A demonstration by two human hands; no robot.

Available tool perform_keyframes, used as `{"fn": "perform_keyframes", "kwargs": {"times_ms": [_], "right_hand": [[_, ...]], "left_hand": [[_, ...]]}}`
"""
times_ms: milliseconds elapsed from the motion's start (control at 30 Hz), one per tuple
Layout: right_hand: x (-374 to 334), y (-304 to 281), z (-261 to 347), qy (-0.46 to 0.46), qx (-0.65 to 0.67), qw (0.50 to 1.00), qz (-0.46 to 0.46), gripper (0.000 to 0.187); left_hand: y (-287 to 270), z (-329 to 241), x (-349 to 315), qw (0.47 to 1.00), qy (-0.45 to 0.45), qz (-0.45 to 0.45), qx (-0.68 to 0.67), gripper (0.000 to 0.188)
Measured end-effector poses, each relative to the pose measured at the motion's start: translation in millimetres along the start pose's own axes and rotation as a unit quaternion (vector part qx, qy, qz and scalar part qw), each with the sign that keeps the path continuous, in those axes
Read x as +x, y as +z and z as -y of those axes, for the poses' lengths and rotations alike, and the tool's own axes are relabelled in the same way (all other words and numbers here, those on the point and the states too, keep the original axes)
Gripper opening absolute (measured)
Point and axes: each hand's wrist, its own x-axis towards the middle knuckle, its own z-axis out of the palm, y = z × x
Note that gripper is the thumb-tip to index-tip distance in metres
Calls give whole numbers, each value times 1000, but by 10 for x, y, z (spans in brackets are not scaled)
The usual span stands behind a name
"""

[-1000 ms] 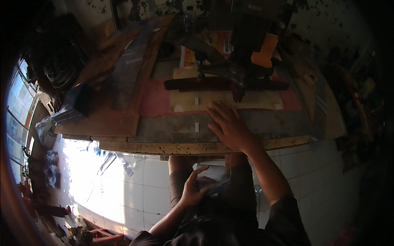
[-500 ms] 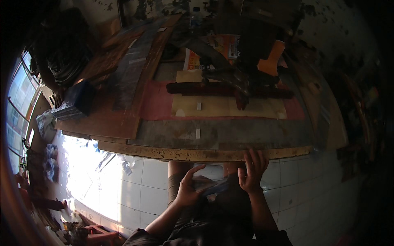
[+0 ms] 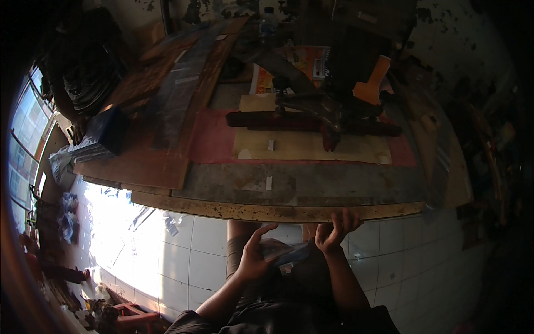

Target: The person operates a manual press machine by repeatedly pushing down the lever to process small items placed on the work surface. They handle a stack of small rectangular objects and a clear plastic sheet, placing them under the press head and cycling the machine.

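Observation:
My left hand (image 3: pixel 255 260) is below the table's front edge, over my lap, thumb raised and fingers closed round a small stack of clear, bluish plastic sheets (image 3: pixel 289 254). Whether these are bags or flat film I cannot tell. Higher and to the right, my right hand (image 3: pixel 332 231) is at the table's front edge (image 3: pixel 267 211), fingers bent and a little apart, thumb toward the left. Nothing shows in it. Beyond the hands, a long dark red bar (image 3: pixel 256 119) on a dark metal arm (image 3: pixel 311 104) lies across a yellowish sheet (image 3: pixel 300 147) and a pink sheet (image 3: pixel 211 136).
Two small pale strips, one nearer (image 3: pixel 269 183), lie on the grey tabletop. A brown board (image 3: pixel 144 156) covers the left side, with a dark blue box (image 3: pixel 108 133) on it. An orange piece (image 3: pixel 374 83) stands behind the bar. Plastic scraps (image 3: pixel 172 224) lie on the tiled floor.
My right hand has moved slightly down and left along the table edge, and its fingers have bent more. My left hand keeps hold of the plastic sheets, nearly still.

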Motion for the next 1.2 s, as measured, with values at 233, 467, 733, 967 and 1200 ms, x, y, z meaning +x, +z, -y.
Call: {"fn": "perform_keyframes", "kwargs": {"times_ms": [233, 467, 733, 967, 1200], "right_hand": [[-4, -14, -16, -9, 0, 1000, 6, 51], [-9, 26, -13, -10, -2, 1000, -9, 53], [-51, 28, -19, -2, -24, 1000, -1, 55], [-25, 32, -26, -5, -16, 1000, -12, 56], [-22, -16, -5, -2, -23, 1000, 4, 55]], "left_hand": [[-6, 36, 15, 1000, 13, -3, 0, 78], [-14, 38, 18, 1000, -4, -2, -5, 76], [-22, 50, 12, 1000, 0, 2, -12, 71], [-20, 27, 18, 1000, 1, 1, 12, 68], [-41, 37, 3, 1000, 15, -9, 5, 70]]}}
